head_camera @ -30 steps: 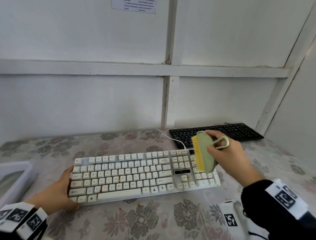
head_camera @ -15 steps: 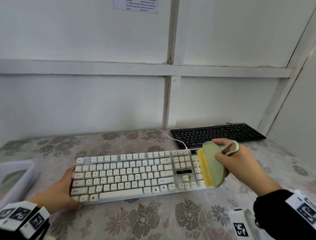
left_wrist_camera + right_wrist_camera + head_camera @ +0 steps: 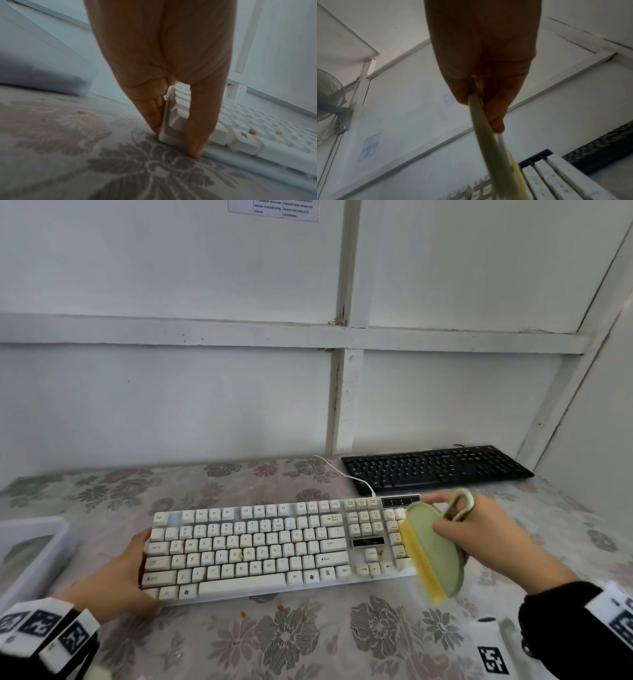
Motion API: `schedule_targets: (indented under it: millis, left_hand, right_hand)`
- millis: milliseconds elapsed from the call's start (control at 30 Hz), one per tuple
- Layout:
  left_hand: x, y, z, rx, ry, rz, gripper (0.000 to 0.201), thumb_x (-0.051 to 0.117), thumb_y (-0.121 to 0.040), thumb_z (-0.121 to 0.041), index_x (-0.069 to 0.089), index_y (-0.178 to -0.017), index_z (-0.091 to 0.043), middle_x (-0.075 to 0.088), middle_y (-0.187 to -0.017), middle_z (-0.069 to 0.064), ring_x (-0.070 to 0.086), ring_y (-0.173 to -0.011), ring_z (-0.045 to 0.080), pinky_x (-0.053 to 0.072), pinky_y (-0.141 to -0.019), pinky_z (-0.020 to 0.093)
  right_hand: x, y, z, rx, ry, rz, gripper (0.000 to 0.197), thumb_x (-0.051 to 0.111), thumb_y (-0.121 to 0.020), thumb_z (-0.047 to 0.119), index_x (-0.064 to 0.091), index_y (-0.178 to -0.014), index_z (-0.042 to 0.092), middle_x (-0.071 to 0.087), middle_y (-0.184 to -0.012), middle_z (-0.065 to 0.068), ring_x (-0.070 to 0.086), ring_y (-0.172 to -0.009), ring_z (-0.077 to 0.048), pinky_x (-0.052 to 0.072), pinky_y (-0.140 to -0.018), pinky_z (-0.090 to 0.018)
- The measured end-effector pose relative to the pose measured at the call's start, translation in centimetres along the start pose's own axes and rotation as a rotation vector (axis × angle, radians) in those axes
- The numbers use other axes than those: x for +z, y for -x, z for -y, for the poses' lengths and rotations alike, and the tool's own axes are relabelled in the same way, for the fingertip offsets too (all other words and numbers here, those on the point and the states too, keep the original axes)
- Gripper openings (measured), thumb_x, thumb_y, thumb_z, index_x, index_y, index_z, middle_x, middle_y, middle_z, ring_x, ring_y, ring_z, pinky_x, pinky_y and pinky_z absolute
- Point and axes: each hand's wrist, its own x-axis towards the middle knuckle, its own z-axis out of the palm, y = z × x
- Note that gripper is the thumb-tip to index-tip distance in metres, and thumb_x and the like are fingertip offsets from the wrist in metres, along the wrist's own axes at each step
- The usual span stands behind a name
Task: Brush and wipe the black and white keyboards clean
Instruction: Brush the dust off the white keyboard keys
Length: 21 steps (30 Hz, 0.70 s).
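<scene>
Table (image 3: 308,642): floral cloth, orange crumbs. White panelled walls. White keyboard (image 3: 260,546) centre, left hand (image 3: 120,577) gripping its left end. Right hand (image 3: 479,535) grasping green brush (image 3: 435,553) over numpad. Black keyboard (image 3: 435,467) behind, by wall.

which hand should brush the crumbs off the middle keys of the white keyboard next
Right. The right hand already grips the brush at the white keyboard's right end; the left hand holds its left end.

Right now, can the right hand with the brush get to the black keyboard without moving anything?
Probably yes. The right hand grips the brush just in front of the black keyboard, and nothing lies between them.
</scene>
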Motion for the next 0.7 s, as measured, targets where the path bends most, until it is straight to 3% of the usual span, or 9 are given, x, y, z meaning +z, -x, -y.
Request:
schedule_targets:
  millis: [133,233,333,467,567,633,700]
  left_hand:
    - [-0.1,-0.2,0.0,0.000,-0.023,0.012,0.128,0.081,-0.026,-0.026,0.016,-0.137,-0.024,0.057,-0.114,-0.005,0.059,-0.102,0.012,0.048,-0.085,0.027]
    - [-0.2,-0.3,0.3,-0.001,-0.012,0.020,0.130,0.080,-0.028,-0.023,0.014,-0.140,-0.022,0.056,-0.114,-0.006,0.059,-0.103,0.011,0.049,-0.082,0.025]
    - [-0.1,-0.2,0.1,-0.003,0.004,0.019,0.124,0.080,-0.028,-0.022,0.016,-0.134,-0.029,0.055,-0.116,-0.007,0.058,-0.104,0.010,0.049,-0.086,0.028]
    - [0.0,-0.3,0.1,0.001,0.020,0.011,0.117,0.083,-0.031,-0.015,0.017,-0.127,-0.031,0.055,-0.113,-0.009,0.056,-0.100,0.004,0.046,-0.079,0.021]
    - [0.0,-0.3,0.1,-0.002,0.008,0.006,0.119,0.083,-0.031,-0.016,0.018,-0.130,-0.030,0.055,-0.111,-0.010,0.056,-0.100,0.005,0.046,-0.082,0.023]
    - [-0.1,-0.3,0.2,-0.013,-0.016,0.014,0.126,0.081,-0.030,-0.019,0.017,-0.137,-0.025,0.055,-0.113,-0.010,0.056,-0.101,0.005,0.047,-0.083,0.024]
    - [-0.1,-0.3,0.3,-0.032,-0.029,0.012,0.126,0.082,-0.037,-0.009,0.013,-0.142,-0.021,0.055,-0.111,-0.009,0.057,-0.099,0.005,0.047,-0.078,0.021]
  right_hand:
    - [0.8,-1.1,1.6,-0.120,-0.076,-0.192,0.040,0.055,-0.086,0.005,0.059,-0.117,0.030,0.063,-0.072,-0.001,0.044,-0.053,-0.014,0.035,-0.040,-0.016]
    - [2.8,-1.8,1.8,-0.157,-0.057,-0.179,0.043,0.051,-0.088,0.007,0.054,-0.127,0.026,0.061,-0.066,-0.006,0.039,-0.045,-0.011,0.032,-0.038,-0.018]
    - [4.2,-1.7,1.1,-0.123,0.045,-0.124,0.044,0.048,-0.089,0.008,0.051,-0.130,0.025,0.055,-0.060,-0.004,0.037,-0.040,-0.008,0.028,-0.037,-0.017]
    - [4.8,-0.4,0.7,-0.097,0.189,-0.005,0.035,0.048,-0.090,0.009,0.053,-0.122,0.023,0.050,-0.057,0.002,0.036,-0.041,-0.008,0.031,-0.038,-0.019]
    - [4.2,0.1,1.2,-0.095,0.258,0.069,0.027,0.050,-0.088,0.009,0.059,-0.111,0.020,0.050,-0.057,0.004,0.038,-0.044,-0.008,0.032,-0.040,-0.017]
    - [3.4,-0.1,1.9,-0.095,0.226,0.046,0.024,0.050,-0.087,0.008,0.061,-0.106,0.018,0.054,-0.061,0.004,0.042,-0.047,-0.009,0.031,-0.041,-0.014]
    - [2.8,-0.8,2.4,-0.116,0.121,-0.048,0.030,0.049,-0.087,0.008,0.059,-0.111,0.023,0.056,-0.064,0.002,0.041,-0.046,-0.009,0.031,-0.040,-0.014]
